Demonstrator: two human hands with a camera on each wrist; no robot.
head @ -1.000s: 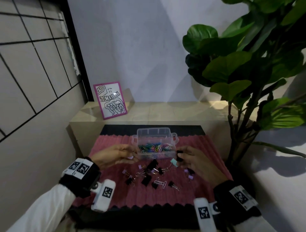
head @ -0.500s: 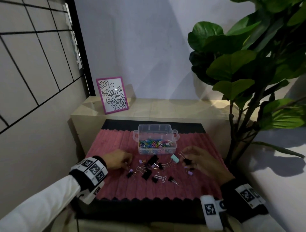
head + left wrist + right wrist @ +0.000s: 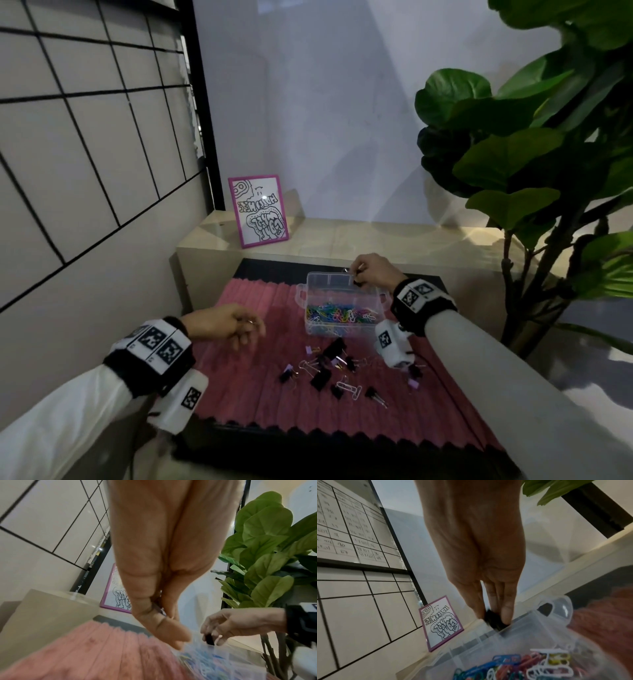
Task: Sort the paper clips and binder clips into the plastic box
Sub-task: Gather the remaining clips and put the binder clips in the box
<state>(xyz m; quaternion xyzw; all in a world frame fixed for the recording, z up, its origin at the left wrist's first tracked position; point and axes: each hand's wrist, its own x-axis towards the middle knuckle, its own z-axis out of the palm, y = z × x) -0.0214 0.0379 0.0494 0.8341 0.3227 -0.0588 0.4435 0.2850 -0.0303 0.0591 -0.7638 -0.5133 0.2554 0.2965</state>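
My right hand [image 3: 371,270] is over the far side of the box [image 3: 337,329] — thumb and fingers pinch a black binder clip [image 3: 494,620] just above the box's far rim. In the right wrist view the clip sits between my fingertips [image 3: 506,613], right at the rim; whether it touches the plastic I cannot tell.

The box stands on the pink mat [image 3: 246,387], lid off. Its near compartment holds the paper clips [image 3: 342,313], a mixed heap of blue, green, red, yellow and white. The far compartments look clear, contents hard to make out.

My left hand [image 3: 226,323] hovers above the mat, left of the box and a little nearer to me, fingers curled. It grips something small with a metal wire loop [image 3: 251,321]; the left wrist view shows a small piece [image 3: 159,610] tucked between thumb and fingers, too blurred to name for certain.

Nearer to me than the box, loose binder clips [image 3: 322,378] lie scattered on the mat — mostly black, a few lilac, plus one white paper clip [image 3: 349,387].

Beyond the box, a pink-framed drawing [image 3: 258,210] leans on the ledge [image 3: 376,236]. A plant [image 3: 534,144] stands to the box's right.
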